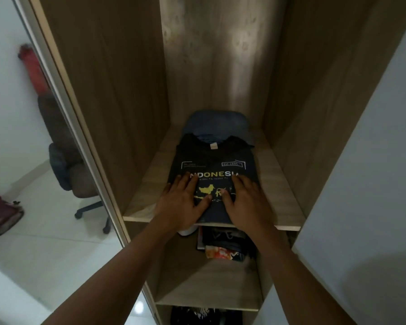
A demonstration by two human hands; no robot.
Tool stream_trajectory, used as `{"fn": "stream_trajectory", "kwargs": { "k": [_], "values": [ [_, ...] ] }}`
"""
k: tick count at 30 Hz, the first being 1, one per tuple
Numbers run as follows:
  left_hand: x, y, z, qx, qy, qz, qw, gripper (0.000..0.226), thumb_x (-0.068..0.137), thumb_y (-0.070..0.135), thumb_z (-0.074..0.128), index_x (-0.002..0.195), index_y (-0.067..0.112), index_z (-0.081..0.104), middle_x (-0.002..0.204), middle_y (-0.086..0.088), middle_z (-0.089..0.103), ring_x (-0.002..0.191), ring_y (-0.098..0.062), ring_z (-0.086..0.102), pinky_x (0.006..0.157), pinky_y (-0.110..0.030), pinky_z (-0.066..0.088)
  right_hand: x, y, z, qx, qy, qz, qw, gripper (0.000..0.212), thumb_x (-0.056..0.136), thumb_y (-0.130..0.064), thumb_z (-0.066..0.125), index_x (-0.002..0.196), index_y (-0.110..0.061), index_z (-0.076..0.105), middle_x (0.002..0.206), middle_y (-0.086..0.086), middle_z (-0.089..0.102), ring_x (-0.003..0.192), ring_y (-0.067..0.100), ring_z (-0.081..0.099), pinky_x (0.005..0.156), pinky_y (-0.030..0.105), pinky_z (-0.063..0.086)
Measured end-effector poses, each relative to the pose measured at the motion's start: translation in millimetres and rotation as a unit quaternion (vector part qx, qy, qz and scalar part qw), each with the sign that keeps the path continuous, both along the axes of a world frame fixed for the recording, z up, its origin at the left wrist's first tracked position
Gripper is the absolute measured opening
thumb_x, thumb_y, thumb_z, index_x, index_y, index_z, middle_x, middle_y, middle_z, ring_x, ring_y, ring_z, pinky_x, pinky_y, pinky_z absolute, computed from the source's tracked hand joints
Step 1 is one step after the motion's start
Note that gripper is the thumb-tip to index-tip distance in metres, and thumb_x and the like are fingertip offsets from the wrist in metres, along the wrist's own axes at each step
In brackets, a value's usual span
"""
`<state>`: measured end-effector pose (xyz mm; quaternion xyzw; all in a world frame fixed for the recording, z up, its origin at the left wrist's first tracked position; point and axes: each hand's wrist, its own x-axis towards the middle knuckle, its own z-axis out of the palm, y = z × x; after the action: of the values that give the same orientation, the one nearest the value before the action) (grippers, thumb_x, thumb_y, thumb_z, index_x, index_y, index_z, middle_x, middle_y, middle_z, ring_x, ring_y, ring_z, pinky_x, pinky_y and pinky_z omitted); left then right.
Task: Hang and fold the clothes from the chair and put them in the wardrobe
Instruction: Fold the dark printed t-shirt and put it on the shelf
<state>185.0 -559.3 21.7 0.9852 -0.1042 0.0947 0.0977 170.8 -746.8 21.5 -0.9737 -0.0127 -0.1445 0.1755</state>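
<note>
A: Head view: where does the shirt lie against the fingers?

B: The folded dark shirt (211, 158) lies flat on the top shelf (277, 184) of the wardrobe (117, 90), under both palms. The left hand (185, 202) rests on its near left part and the right hand (246, 202) on its near right part. The hands are apart, with the yellow map print showing between them.

A: And the fingers themselves?

B: Straight and slightly spread, laid flat on the cloth, with nothing curled round or pinched. The left fingers (185, 181) reach the start of the word INDONESIA, the right fingers (242, 181) its end. Both thumbs point inward toward the map.

A: What else is on that shelf?

B: A folded blue garment (218, 123), just behind the shirt and touching its collar end. The shirt's near edge sits at the shelf's front lip.

A: And below?

B: The middle shelf (209, 289) holds a small pile of clothes (223, 245), dark with an orange-and-white piece. Something white (186, 231) shows just beneath the left hand — I cannot tell what it is. The bottom compartment holds dark patterned cloth (197, 315).

A: Outside the wardrobe?

B: A chair (75, 174) to the left — and a red bag (0, 214) on the floor.
</note>
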Motion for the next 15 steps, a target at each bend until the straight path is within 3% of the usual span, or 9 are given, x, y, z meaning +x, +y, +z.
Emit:
{"fn": "stream_trajectory", "kwargs": {
  "k": [5,8,10,13,15],
  "values": [
    [-17,7,19,-0.041,0.031,-0.018,0.998,0.078,0.094,0.07,0.034,0.156,0.024,0.023,0.163,-0.004,0.024,0.148,-0.027,0.025,0.118,-0.043,0.029,-14,4,27,0.049,0.033,0.019,0.998,0.063,0.101,-0.053,0.039,0.154,-0.019,0.032,0.16,0.005,0.032,0.143,0.026,0.036,0.117,0.047,0.03],
    [-48,22,37,-0.08,0.024,-0.04,0.996,0.079,0.088,0.069,0.044,0.152,0.022,0.033,0.156,-0.006,0.036,0.136,-0.024,0.043,0.107,-0.041,0.043,-44,10,49,0.064,0.001,0.029,0.998,0.057,0.102,-0.049,0.043,0.151,-0.019,0.038,0.155,0.005,0.039,0.139,0.025,0.041,0.114,0.045,0.035],
    [-76,33,48,-0.091,0.011,-0.053,0.994,0.08,0.088,0.068,0.047,0.152,0.023,0.03,0.153,-0.002,0.04,0.128,-0.023,0.051,0.099,-0.038,0.049,-72,18,59,0.08,-0.01,0.036,0.996,0.056,0.102,-0.048,0.043,0.149,-0.018,0.04,0.153,0.005,0.04,0.136,0.027,0.044,0.11,0.045,0.04],
    [-124,49,65,-0.088,-0.023,-0.05,0.995,0.079,0.09,0.064,0.052,0.154,0.025,0.025,0.15,0.0,0.044,0.123,-0.021,0.055,0.089,-0.029,0.047,-120,30,73,0.107,-0.038,0.043,0.993,0.055,0.102,-0.048,0.044,0.147,-0.018,0.043,0.149,0.006,0.046,0.131,0.026,0.049,0.107,0.046,0.044],
    [-156,61,72,-0.1,-0.054,-0.065,0.991,0.08,0.089,0.062,0.056,0.154,0.025,0.026,0.149,0.001,0.045,0.124,-0.019,0.054,0.092,-0.028,0.046,-155,38,81,0.109,-0.063,0.044,0.991,0.054,0.102,-0.047,0.044,0.146,-0.017,0.045,0.146,0.006,0.049,0.128,0.025,0.052,0.105,0.044,0.045]
  ]
}}
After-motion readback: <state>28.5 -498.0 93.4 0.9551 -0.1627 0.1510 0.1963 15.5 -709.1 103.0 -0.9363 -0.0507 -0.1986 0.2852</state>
